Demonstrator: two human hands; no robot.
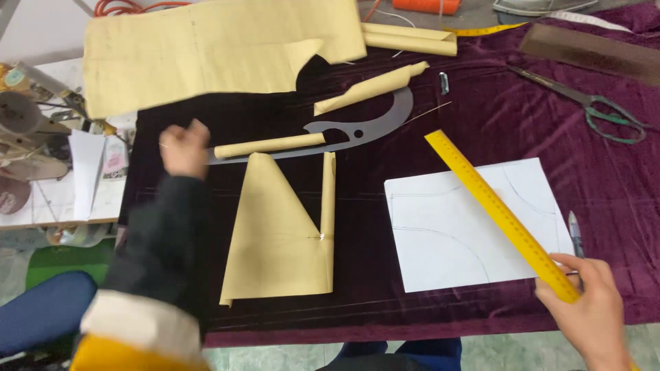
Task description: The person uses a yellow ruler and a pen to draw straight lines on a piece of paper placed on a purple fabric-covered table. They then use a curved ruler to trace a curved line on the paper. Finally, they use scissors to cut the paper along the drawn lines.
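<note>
Right hand (584, 299) at 4 o'clock grips the low end of the yellow ruler (498, 209), pen (576, 237) alongside; the ruler lies diagonally over the white pattern sheet (454, 227). Left hand (184, 148) at 10 o'clock is blurred, curled at the grey curve template (375, 124); its grip cannot be told. Press the ruler flat before marking the bench (495, 110) work.
</note>
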